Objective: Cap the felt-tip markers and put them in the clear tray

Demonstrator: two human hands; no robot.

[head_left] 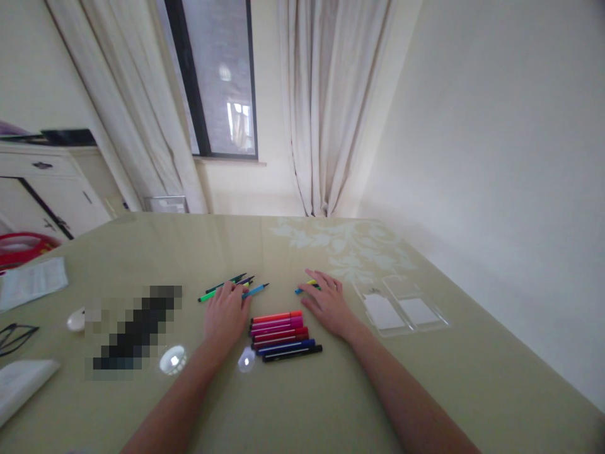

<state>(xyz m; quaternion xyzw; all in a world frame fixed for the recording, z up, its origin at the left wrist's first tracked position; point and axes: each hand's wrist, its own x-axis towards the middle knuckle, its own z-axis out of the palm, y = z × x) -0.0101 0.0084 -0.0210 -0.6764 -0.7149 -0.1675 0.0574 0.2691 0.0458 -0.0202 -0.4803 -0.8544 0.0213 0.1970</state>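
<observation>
My left hand (225, 313) is on the table among uncapped felt-tip markers, its fingers bent over a light blue marker (256, 290) whose dark tip points right. A bright green marker (208, 295) and a dark green marker (225, 282) stick out beside it; others are partly hidden under the fingers. My right hand (329, 304) rests with thumb and fingers apart over small pieces, including a yellow piece (311, 282) and a blue piece (299, 291) that look like marker caps. Between my forearms lies a row of capped markers: orange (276, 317), magenta, red, blue (286, 347) and black (293, 354).
An open clear plastic case (406, 325) with white inserts lies right of my right hand. At left are a white mouse (75, 320), a pixelated dark patch, glasses (17, 337), a white object (23, 381) and a pale sheet (35, 284). A wall borders the table's right edge.
</observation>
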